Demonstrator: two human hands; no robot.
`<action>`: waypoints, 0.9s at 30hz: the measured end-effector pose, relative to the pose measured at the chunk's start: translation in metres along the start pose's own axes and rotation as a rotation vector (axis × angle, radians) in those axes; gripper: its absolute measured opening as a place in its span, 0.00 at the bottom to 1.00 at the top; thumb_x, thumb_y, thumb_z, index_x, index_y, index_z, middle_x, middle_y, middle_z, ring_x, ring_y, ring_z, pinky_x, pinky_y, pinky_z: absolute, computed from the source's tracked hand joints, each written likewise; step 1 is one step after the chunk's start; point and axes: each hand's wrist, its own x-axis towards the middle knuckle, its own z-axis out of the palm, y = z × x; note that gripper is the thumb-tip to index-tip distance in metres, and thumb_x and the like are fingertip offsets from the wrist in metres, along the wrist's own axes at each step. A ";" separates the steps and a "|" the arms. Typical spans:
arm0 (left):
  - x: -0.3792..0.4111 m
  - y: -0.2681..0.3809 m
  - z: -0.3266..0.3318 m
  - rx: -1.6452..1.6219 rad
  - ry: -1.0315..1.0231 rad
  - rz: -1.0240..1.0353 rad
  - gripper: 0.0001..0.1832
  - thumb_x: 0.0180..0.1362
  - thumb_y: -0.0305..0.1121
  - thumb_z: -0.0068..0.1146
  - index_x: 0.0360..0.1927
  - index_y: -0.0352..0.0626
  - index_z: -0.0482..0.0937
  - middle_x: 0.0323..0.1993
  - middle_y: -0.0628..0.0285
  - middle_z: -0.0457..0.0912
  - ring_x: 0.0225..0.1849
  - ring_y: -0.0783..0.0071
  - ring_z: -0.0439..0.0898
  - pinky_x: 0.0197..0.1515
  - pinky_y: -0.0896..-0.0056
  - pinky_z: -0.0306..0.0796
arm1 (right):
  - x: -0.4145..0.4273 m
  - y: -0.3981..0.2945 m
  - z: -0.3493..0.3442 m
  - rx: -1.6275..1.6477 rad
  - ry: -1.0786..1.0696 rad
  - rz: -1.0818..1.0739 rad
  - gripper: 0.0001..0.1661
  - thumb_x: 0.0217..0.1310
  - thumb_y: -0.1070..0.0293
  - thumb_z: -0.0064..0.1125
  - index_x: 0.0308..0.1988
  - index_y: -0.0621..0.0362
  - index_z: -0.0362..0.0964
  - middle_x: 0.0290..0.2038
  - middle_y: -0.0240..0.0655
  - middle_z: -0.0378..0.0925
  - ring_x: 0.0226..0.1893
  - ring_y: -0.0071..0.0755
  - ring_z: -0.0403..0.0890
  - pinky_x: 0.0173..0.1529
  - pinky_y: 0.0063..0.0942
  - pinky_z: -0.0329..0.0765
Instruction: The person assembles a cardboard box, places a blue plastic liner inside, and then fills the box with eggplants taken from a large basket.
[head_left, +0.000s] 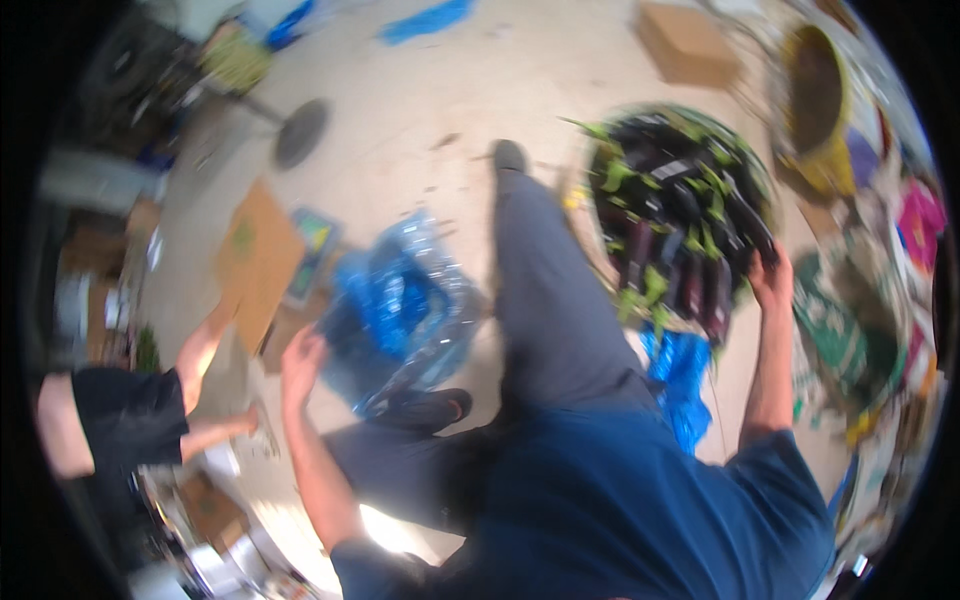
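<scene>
A round basket (772, 196), heaped with dark purple eggplants (679, 202) with green stems, stands on the floor right of my outstretched leg. At its right side my right hand (771, 281) grips the lower end of one eggplant (750, 217). Left of that leg is a blue plastic bag (401, 300), its mouth spread wide and a clear, shiny edge folded around it. My left hand (304, 361) is beside the bag's left edge, fingers bent; blur hides whether they touch the plastic. Below the basket lies another blue plastic bag (682, 386), crumpled.
Another person (127, 416) at left holds a flat cardboard piece (259, 266). A yellow-rimmed bucket (821, 105) and a cardboard box (686, 45) stand at upper right. Green-and-white sacking (847, 330) lies right of my arm. A round stand base (301, 133) rests at upper left.
</scene>
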 end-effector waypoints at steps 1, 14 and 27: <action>-0.002 0.017 0.001 0.021 0.012 -0.009 0.26 0.64 0.31 0.58 0.66 0.41 0.70 0.48 0.58 0.81 0.43 0.74 0.80 0.42 0.74 0.75 | 0.004 0.011 0.014 0.048 0.021 0.016 0.19 0.66 0.51 0.59 0.36 0.57 0.75 0.29 0.39 0.81 0.26 0.32 0.82 0.26 0.19 0.76; -0.024 0.036 0.052 0.396 -0.061 0.181 0.27 0.61 0.45 0.62 0.57 0.35 0.77 0.46 0.46 0.84 0.46 0.58 0.84 0.50 0.60 0.76 | 0.013 0.080 0.097 -0.870 -0.195 -0.284 0.16 0.65 0.64 0.61 0.46 0.64 0.74 0.26 0.28 0.75 0.20 0.19 0.75 0.20 0.18 0.68; 0.082 0.018 0.125 0.677 -0.250 -0.052 0.26 0.63 0.52 0.56 0.43 0.35 0.85 0.45 0.44 0.84 0.50 0.49 0.83 0.54 0.52 0.75 | -0.181 0.299 0.391 -1.631 -1.136 -0.717 0.44 0.57 0.48 0.68 0.62 0.68 0.64 0.54 0.59 0.75 0.55 0.57 0.77 0.60 0.41 0.74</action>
